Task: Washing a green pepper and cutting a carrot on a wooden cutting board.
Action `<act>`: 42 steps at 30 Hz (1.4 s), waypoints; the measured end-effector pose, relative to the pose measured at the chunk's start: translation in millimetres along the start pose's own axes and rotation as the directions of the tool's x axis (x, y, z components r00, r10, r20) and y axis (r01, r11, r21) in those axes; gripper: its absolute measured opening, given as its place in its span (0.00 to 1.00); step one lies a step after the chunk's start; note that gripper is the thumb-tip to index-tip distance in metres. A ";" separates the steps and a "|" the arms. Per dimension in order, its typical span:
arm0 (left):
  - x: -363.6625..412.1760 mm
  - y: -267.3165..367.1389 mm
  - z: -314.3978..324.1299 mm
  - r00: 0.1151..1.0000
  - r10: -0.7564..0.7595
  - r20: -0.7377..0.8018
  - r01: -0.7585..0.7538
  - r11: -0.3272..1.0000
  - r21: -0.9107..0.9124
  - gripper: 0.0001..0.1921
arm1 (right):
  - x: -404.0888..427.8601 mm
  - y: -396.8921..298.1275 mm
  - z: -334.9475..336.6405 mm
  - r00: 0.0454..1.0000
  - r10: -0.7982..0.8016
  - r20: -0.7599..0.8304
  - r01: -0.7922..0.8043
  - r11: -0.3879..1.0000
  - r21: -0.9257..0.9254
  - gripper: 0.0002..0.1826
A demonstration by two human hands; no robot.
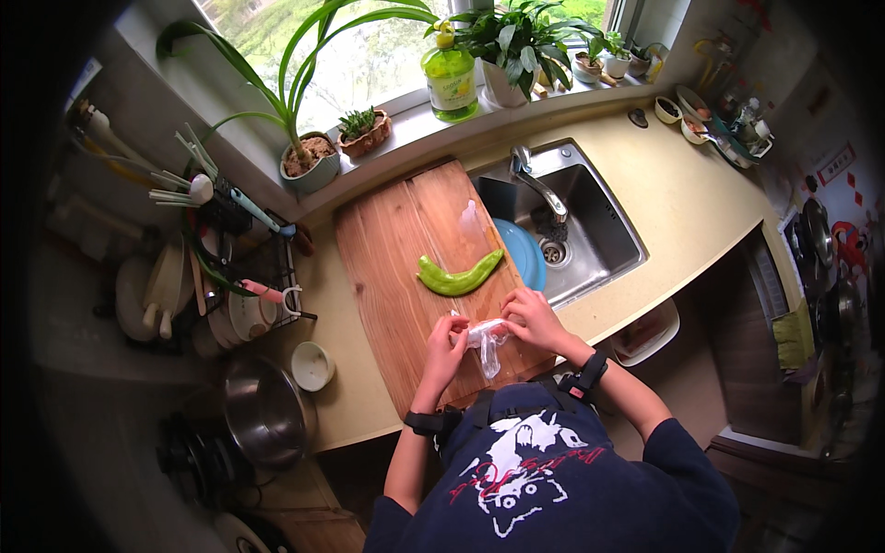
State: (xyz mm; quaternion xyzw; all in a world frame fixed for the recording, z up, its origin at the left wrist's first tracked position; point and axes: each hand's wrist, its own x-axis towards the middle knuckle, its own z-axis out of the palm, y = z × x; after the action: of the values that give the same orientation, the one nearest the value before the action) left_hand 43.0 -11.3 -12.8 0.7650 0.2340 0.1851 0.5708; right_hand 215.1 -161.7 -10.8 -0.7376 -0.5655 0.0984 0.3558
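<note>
Both of my hands hold a clear plastic bag (489,343) low over the near end of a wooden cutting board (387,276). My left hand (448,345) grips the bag's left side, and my right hand (531,319) has its right side between the fingers. Something pinkish shows through the plastic; what it is, I cannot tell. A curved green pepper (460,275) lies on the board just beyond my hands. Wet patches mark the wood near the sink.
Right of the board is a steel sink (594,221) with a faucet (543,190) and a blue basin (518,256). A white bowl (312,366), a steel pot (266,415) and a dish rack (276,311) stand left. Potted plants and a green soap bottle (451,79) line the windowsill.
</note>
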 end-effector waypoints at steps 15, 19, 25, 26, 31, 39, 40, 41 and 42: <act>-0.3 11.6 -0.3 0.989 0.089 0.114 -0.106 0.982 0.155 0.16 | 13.6 -15.4 3.4 0.990 -0.118 0.076 0.114 0.992 0.054 0.18; -1.4 20.8 -1.8 0.988 0.063 0.139 -0.080 0.989 0.121 0.17 | 14.2 -14.7 12.1 0.976 -0.177 0.124 0.166 0.982 0.093 0.14; -3.9 22.6 -2.5 0.988 0.036 0.149 -0.053 0.993 0.107 0.18 | 16.0 -13.0 17.5 0.979 -0.164 0.124 0.153 0.984 0.092 0.10; -4.1 22.8 -2.7 0.988 0.027 0.151 -0.043 0.993 0.106 0.18 | 16.1 -12.9 17.8 0.979 -0.164 0.124 0.153 0.984 0.094 0.10; -6.1 21.2 -3.4 0.991 0.050 0.123 -0.062 0.993 0.101 0.17 | 17.5 -15.0 18.0 0.978 -0.171 0.120 0.158 0.981 0.109 0.10; -4.2 18.7 -8.5 0.994 0.045 0.100 -0.053 0.995 0.083 0.18 | 17.8 -9.1 14.1 0.986 -0.131 0.102 0.120 0.987 0.102 0.10; -4.5 18.1 -8.9 0.994 0.043 0.097 -0.051 0.995 0.081 0.18 | 18.2 -9.6 13.5 0.987 -0.126 0.097 0.116 0.988 0.098 0.09; -4.9 17.5 -9.4 0.995 0.041 0.095 -0.049 0.996 0.078 0.18 | 18.6 -9.9 14.2 0.987 -0.128 0.099 0.118 0.988 0.099 0.09; -4.7 16.8 -9.0 0.995 0.041 0.092 -0.049 0.996 0.075 0.18 | 19.0 -8.8 13.8 0.987 -0.129 0.097 0.118 0.987 0.107 0.09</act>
State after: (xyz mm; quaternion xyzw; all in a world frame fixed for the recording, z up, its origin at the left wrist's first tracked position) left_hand 36.7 -10.9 5.8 0.7993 0.1975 0.1538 0.5464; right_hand 207.3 -137.9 -10.3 -0.6759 -0.6222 0.1428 0.3682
